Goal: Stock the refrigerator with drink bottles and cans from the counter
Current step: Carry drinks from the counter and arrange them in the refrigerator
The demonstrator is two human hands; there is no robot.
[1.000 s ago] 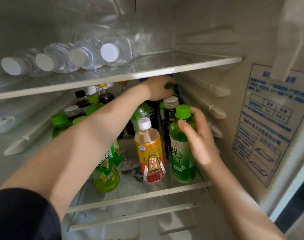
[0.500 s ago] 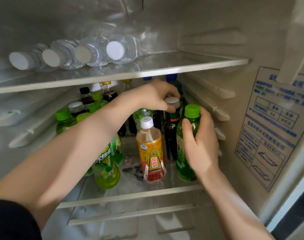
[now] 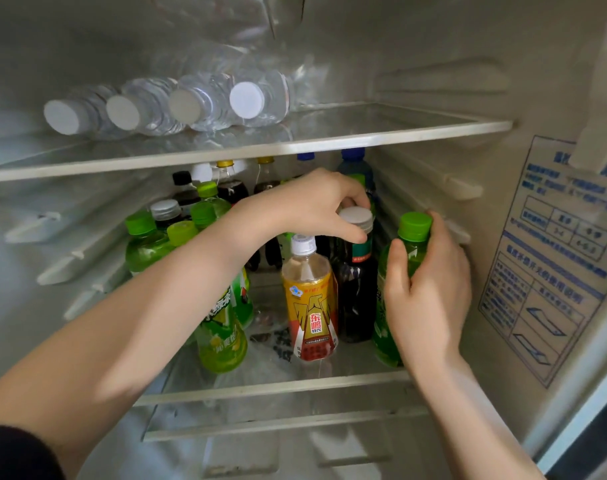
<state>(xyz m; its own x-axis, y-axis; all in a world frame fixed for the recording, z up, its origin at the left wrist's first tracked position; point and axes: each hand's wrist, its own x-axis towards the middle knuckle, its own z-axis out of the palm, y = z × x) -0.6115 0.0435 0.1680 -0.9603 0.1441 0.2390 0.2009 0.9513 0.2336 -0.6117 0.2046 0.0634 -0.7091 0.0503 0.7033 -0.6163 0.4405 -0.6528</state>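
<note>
Head view: the left hand [image 3: 309, 206] reaches in under the upper glass shelf [image 3: 399, 130], its fingers curled down around the silver-white cap of a dark bottle [image 3: 355, 299] and pinching it between thumb and fingertips. The right hand [image 3: 430, 292] is wrapped round the upper body of a green tea bottle [image 3: 414, 252], thumb on the near side and fingers behind, just below its green cap. The two hands are apart, each closed on its own bottle. The green tea bottle leans slightly and sits at the front right of the lower shelf [image 3: 278, 386], near the refrigerator's right wall and just beside the dark bottle. The dark bottle stands upright, touching a yellow-labelled bottle [image 3: 310, 306] with a white cap on its left. Further left stand several green-capped bottles [image 3: 222, 337], partly hidden by the left forearm. Behind them is a back row of bottles with yellow, black and blue caps. Four clear water bottles [image 3: 198, 105] lie on their sides on the upper shelf, white caps facing outward. A blue-printed sticker [image 3: 551, 258] is on the right wall.
</note>
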